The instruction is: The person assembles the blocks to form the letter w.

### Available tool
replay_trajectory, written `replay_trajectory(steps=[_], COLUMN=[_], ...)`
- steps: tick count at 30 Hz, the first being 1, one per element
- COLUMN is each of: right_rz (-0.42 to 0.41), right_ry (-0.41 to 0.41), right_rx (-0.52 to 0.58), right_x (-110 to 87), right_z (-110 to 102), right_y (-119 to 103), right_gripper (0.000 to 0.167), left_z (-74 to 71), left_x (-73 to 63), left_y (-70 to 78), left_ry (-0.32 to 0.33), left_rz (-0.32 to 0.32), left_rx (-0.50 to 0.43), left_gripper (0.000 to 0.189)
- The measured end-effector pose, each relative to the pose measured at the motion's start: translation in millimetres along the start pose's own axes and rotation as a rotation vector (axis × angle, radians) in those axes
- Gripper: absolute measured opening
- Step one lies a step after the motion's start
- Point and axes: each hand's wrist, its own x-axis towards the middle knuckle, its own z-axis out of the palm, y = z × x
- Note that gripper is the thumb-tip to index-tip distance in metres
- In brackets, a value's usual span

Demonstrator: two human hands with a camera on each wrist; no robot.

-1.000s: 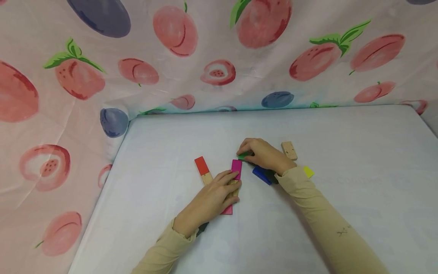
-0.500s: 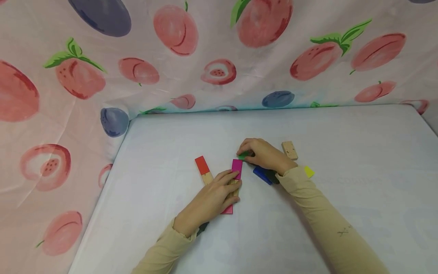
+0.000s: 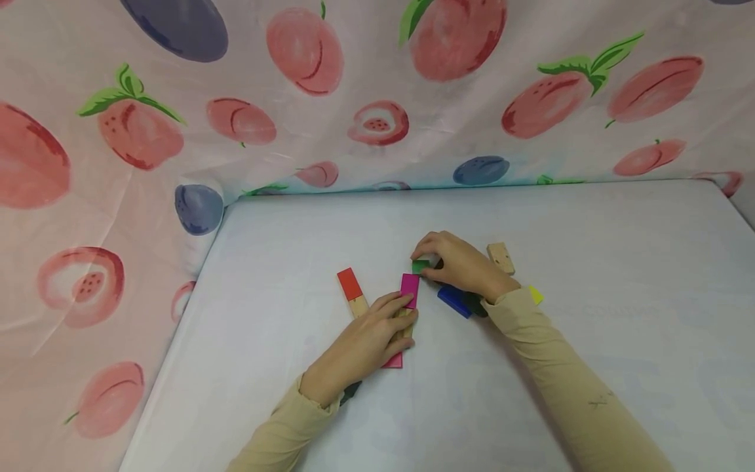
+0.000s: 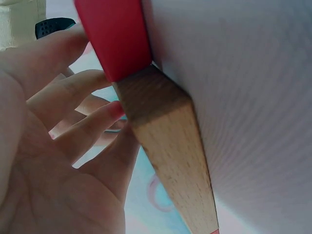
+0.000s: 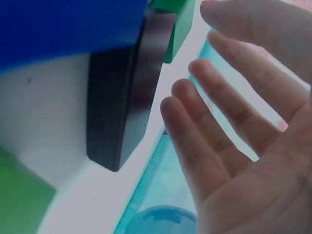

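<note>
Steadiness, we judge, explains why the left hand (image 3: 364,335) rests, fingers extended, on the magenta block (image 3: 409,286); the right hand (image 3: 463,263), its grip spread loosely, sits at the green block (image 3: 419,266), just beyond the magenta block's far end.

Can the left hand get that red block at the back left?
Probably yes: the red block lies just beyond the left hand, and nothing seems to cover it. The hand would likely have to lift first, since its fingers seem to rest on the magenta block.
</note>
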Motion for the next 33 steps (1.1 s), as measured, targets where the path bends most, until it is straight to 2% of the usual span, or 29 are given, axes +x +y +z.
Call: replay_trajectory(steps=[20, 26, 33], right_rz=[0.160, 0.200, 0.200], right_ry=[0.015, 0.014, 0.056], right_rx=[-0.100, -0.098, -0.067], right_x=[-14.5, -17.1, -21.0], right_z=[-3.5, -3.2, -1.4], right_y=[9.4, 11.2, 11.9], right_gripper=[0.049, 0.054, 0.053], left_z=[-1.2, -1.6, -2.1], left_x=[0.5, 0.6, 0.1], left_y=[1.1, 1.9, 1.0], left_ry=[-0.008, -0.009, -0.020], left_rz=[-0.014, -0.019, -0.029], left_rx=[0.003, -0.004, -0.011], left_gripper=[0.045, 0.044, 0.044])
